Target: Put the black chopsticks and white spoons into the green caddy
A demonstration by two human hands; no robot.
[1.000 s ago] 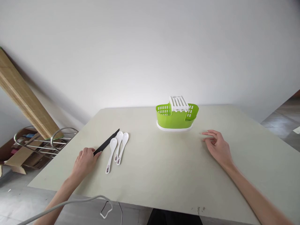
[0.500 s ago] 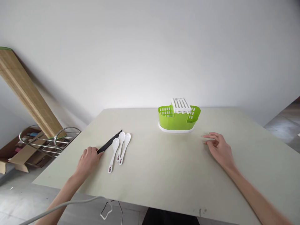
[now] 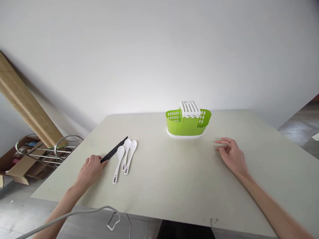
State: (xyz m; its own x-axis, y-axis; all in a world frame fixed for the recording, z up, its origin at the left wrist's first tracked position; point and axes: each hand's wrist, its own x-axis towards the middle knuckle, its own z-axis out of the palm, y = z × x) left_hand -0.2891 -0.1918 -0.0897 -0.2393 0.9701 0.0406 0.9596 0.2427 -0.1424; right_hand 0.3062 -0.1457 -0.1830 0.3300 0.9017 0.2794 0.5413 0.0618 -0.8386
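My left hand (image 3: 91, 169) rests on the table at the left, its fingers closed around the near end of a bundle of black chopsticks (image 3: 113, 151). The chopsticks lie slanted on the tabletop, their near ends hidden in my hand. Just right of them are three white spoons (image 3: 120, 152), bowls pointing away from me and labels on the handles. A green cutlery basket (image 3: 185, 126) with a white base and a white slotted rack (image 3: 190, 108) across its top stands upright near the back. My right hand (image 3: 233, 155) lies to its right, fingers loosely bent and apart, holding nothing.
The pale table (image 3: 169, 186) reaches back to a white wall (image 3: 159, 56). On the floor at left are a metal rack (image 3: 47, 154), an open cardboard box (image 3: 18, 167) and a leaning tan board (image 3: 27, 103). A grey cable (image 3: 74, 213) crosses the lower left foreground.
The whole view has shifted slightly. Both hands, the spoons and the basket keep their places on the table, and my left hand stays closed on the chopsticks.
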